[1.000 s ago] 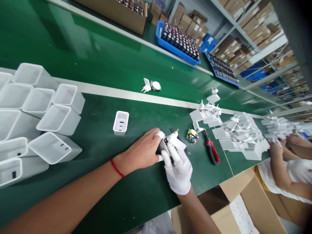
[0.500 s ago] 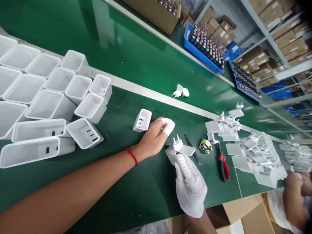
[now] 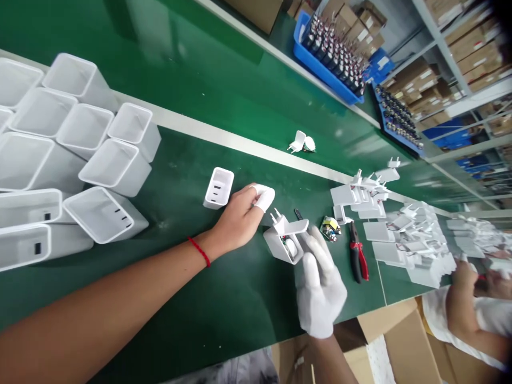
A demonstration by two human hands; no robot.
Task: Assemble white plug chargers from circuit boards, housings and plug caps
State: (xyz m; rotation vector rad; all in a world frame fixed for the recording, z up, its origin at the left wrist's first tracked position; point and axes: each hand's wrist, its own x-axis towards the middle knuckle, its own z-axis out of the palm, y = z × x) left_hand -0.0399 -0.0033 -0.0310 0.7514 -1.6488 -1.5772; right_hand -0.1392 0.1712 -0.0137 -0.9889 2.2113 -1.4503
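Note:
My bare left hand (image 3: 239, 218), with a red string at the wrist and white cots on the fingertips, rests on the green belt (image 3: 224, 298) with its fingers curled and nothing visible in them. It lies between a small white charger shell (image 3: 218, 188) and a white charger with a plug lid (image 3: 283, 238). My gloved right hand (image 3: 320, 282) has its fingers stretched out, the tips touching the charger's right side. The charger stands on the belt with its lid half raised and a board showing inside.
Several large empty white shells (image 3: 100, 176) crowd the left. Tweezers, a small circuit board (image 3: 330, 226) and red pliers (image 3: 357, 258) lie right of the charger. Plug covers (image 3: 400, 240) are heaped further right, where another person's hands (image 3: 464, 277) work. Blue trays (image 3: 328, 58) stand behind.
My hands came apart; the left drew back toward the small shell. The right set the charger on the belt and opened its fingers. The view swung left.

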